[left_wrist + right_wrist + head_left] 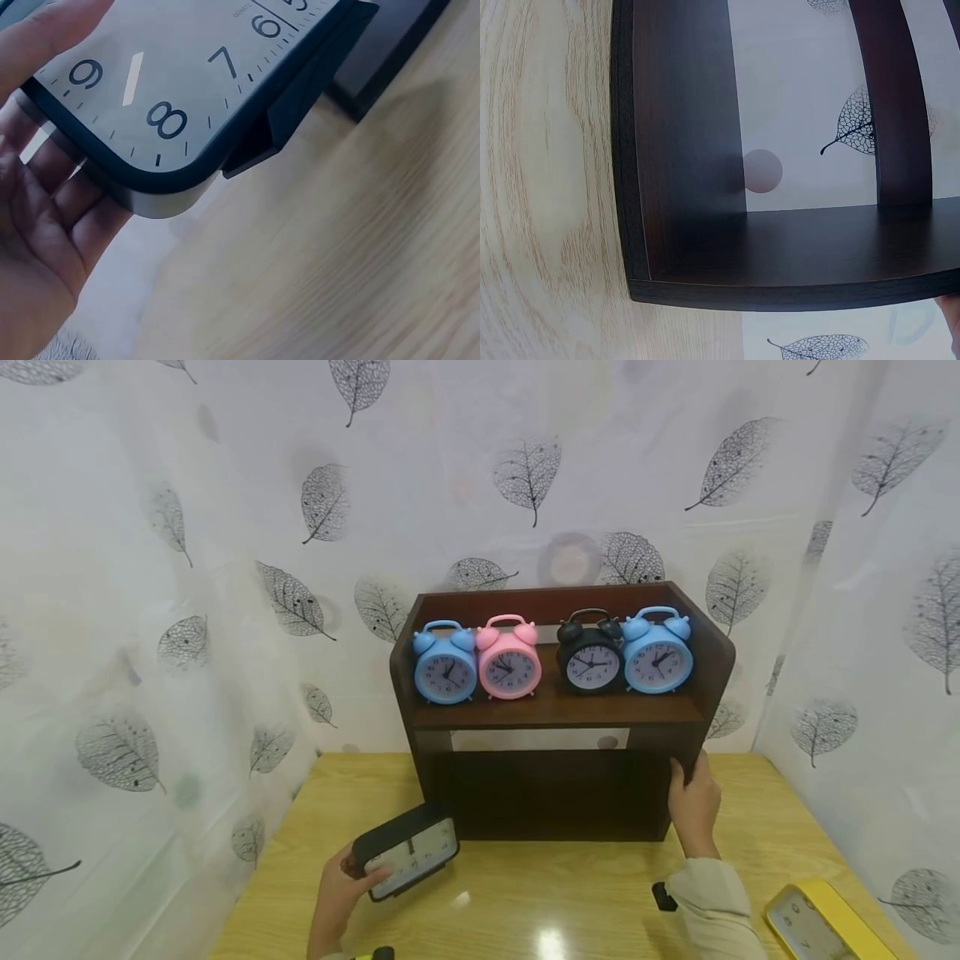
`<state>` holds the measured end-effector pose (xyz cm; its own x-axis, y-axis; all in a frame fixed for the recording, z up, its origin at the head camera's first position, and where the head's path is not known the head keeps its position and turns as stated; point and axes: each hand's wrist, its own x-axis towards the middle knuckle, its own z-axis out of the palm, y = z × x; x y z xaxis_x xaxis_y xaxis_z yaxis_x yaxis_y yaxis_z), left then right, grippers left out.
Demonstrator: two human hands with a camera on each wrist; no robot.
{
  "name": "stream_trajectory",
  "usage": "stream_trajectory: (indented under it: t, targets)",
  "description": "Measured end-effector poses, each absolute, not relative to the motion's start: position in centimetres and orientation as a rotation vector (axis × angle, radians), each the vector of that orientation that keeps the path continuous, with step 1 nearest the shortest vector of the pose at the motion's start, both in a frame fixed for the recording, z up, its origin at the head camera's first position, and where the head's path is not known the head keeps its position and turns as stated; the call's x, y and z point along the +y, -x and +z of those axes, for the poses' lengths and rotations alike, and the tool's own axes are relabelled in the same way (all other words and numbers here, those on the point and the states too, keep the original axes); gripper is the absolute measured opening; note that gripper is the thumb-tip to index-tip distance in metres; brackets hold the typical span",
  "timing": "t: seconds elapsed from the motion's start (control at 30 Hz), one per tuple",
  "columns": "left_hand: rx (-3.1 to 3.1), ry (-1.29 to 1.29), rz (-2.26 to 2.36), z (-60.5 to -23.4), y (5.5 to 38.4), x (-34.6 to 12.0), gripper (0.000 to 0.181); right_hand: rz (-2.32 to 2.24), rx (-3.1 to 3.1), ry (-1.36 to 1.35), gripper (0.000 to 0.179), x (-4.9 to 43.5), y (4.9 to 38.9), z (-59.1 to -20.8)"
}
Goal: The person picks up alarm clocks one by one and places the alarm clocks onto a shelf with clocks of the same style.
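Note:
My left hand [337, 887] holds a black rectangular clock [405, 847] by its left end, thumb over the white face and fingers behind. The clock is tilted, above the table and before the lower left of a dark wooden shelf [555, 793]. In the left wrist view the clock's face [195, 82] shows large numerals. My right hand [695, 810] grips the shelf's right side panel, thumb on the near side; only a sliver of this hand [952, 319] shows in the right wrist view. The shelf's lower compartment [705, 150] has nothing in it there.
On the upper shelf stand twin-bell alarm clocks: blue [446, 672] and pink [510, 668] at left, black [591, 664] and blue [657, 660] at right, with a gap between pairs. A yellow rectangular clock [832, 918] lies at the front right of the wooden table [510, 902].

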<state>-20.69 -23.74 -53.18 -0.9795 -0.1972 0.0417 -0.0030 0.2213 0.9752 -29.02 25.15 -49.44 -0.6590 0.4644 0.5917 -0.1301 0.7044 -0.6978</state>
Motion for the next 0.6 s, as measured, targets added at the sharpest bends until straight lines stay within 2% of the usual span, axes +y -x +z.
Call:
stream_trajectory:
  t: [0.2,0.6]
  targets:
    - [-2.37,-0.069,-1.94,-53.2,21.6,-22.0,0.038,0.941,-2.106,0.25,0.031,25.2,29.1,-49.5]
    - [-2.39,0.073,-2.031,-53.4,24.3,-17.9,0.046,0.935,-2.102,0.248,0.03,25.3,29.2,-49.6]
